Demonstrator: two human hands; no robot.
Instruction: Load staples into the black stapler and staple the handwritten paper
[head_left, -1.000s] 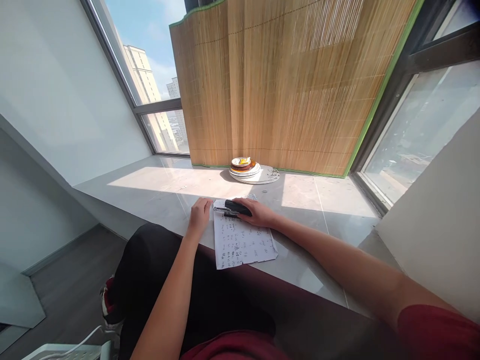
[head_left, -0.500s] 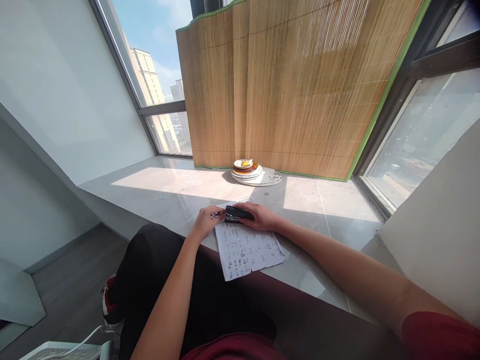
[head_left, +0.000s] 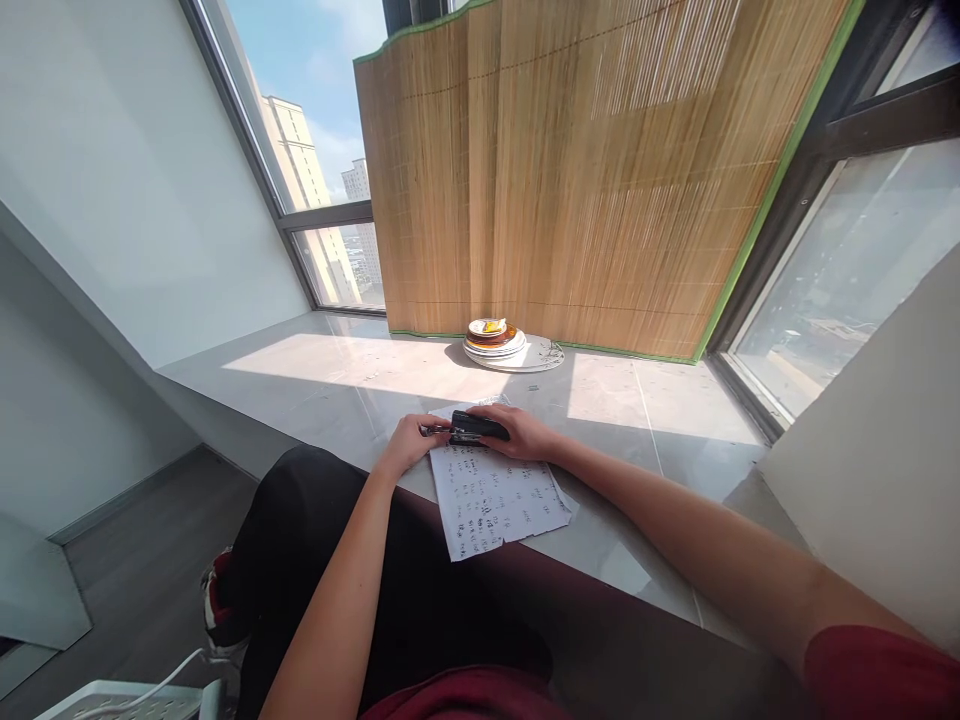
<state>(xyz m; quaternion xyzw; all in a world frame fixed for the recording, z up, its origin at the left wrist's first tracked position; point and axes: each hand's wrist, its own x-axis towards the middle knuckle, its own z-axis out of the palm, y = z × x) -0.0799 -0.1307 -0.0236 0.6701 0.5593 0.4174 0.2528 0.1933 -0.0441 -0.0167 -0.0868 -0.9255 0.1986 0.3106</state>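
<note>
A black stapler [head_left: 468, 427] lies over the top part of a handwritten sheet of paper [head_left: 491, 500]. My right hand [head_left: 521, 432] is wrapped round the stapler's right end. At its left end, my left hand [head_left: 409, 440] pinches a thin, shiny metal piece [head_left: 433, 430] that reaches up to the stapler. Whether this piece is joined to the stapler I cannot tell. The paper rests on the pale tiled sill, its lower edge torn and hanging past the sill's edge above my lap.
A stack of small plates [head_left: 493, 340] stands on a white oval plate [head_left: 544, 354] at the back of the sill [head_left: 300, 380]. Behind it hangs a bamboo blind [head_left: 585, 190] with green edging. Small bits [head_left: 533, 388] lie on the tiles. A white slotted stool [head_left: 124, 700] is at the lower left.
Almost nothing differs. My left hand and the metal piece have shifted very slightly, while my right hand stays on the stapler.
</note>
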